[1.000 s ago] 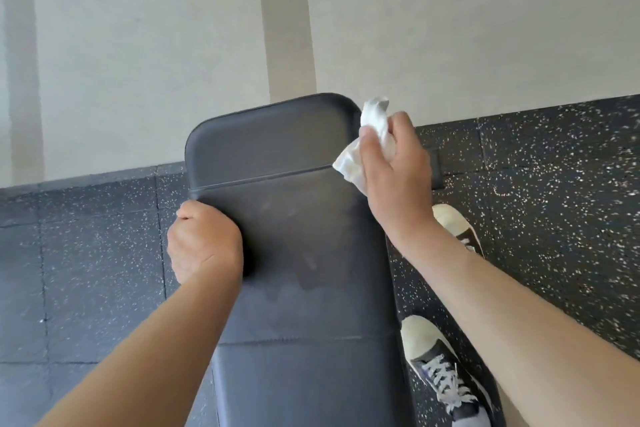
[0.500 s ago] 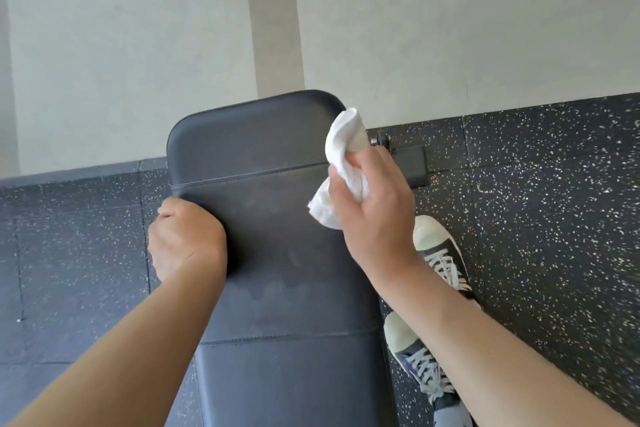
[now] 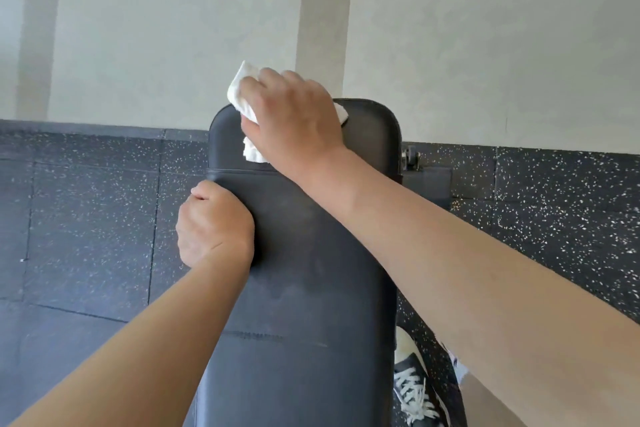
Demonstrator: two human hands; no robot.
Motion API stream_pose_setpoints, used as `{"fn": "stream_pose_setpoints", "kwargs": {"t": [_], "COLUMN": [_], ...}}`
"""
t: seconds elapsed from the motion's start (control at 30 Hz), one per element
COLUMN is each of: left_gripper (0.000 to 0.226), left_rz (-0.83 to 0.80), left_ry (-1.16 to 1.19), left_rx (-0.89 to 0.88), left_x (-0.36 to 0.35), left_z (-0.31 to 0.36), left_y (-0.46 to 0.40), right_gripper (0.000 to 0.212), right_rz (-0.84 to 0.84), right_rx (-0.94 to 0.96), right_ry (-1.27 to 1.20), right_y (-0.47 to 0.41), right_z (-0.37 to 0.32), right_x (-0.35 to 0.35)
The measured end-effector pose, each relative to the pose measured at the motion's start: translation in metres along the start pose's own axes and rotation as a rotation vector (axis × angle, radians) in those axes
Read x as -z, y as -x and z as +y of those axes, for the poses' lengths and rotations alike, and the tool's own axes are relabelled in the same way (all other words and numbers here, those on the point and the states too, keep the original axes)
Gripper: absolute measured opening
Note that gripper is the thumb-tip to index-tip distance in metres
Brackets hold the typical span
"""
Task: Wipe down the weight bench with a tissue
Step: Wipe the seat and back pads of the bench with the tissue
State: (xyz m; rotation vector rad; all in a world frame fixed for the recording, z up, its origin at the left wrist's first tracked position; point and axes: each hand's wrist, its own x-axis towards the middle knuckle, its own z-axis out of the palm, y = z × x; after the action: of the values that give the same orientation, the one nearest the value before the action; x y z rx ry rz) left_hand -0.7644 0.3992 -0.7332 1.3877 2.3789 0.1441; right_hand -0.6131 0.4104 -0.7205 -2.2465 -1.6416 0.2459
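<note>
My right hand point(image 3: 291, 121) has carried the bunched tissue point(image 3: 242, 90) from the bench's point(image 3: 311, 253) right edge across to its far left corner, fingers clamped on it. My left hand point(image 3: 213, 224) still grips the left edge. Far end being wiped now.

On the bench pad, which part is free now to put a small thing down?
The bench is bare in its middle, between the left hand gripping its left edge and the right forearm crossing above. The near end, past the seam, is bare too. The far end is crowded: the right hand presses the tissue there.
</note>
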Motion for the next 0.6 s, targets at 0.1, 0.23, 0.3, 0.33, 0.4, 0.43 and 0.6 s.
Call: {"fn": "stream_pose_setpoints", "kwargs": {"t": [0.1,0.23,0.3,0.33,0.4,0.43,0.6], "left_gripper": [0.063,0.058,0.056,0.055,0.05,0.045,0.045], "left_rz": [0.002,-0.031,-0.063,-0.083,-0.131,-0.162,-0.257], "left_ry": [0.005,0.043,0.08,0.101,0.137,0.149,0.116], "left_rx": [0.009,-0.014,-0.04,-0.05,-0.085,-0.131,-0.336], "left_x": [0.0,0.0,0.002,0.003,0.007,0.01,0.034], "left_z": [0.001,-0.004,-0.009,-0.01,-0.015,-0.02,-0.084], "left_y": [0.0,-0.003,-0.004,-0.005,-0.004,-0.001,0.028], "right_gripper": [0.02,0.007,0.007,0.009,0.006,0.004,0.011], "right_rz": [-0.017,-0.012,-0.01,-0.027,-0.085,-0.127,-0.159], "right_rx": [0.033,0.186,0.303,0.344,0.453,0.519,0.796], "right_ry": [-0.016,-0.066,-0.049,-0.062,-0.066,-0.051,0.02], "right_y": [0.002,0.062,0.102,0.121,0.156,0.169,0.149], "right_z": [-0.01,-0.006,-0.003,0.0,0.008,0.012,0.021], "right_x": [-0.003,0.006,0.012,0.015,0.021,0.024,0.027]}}
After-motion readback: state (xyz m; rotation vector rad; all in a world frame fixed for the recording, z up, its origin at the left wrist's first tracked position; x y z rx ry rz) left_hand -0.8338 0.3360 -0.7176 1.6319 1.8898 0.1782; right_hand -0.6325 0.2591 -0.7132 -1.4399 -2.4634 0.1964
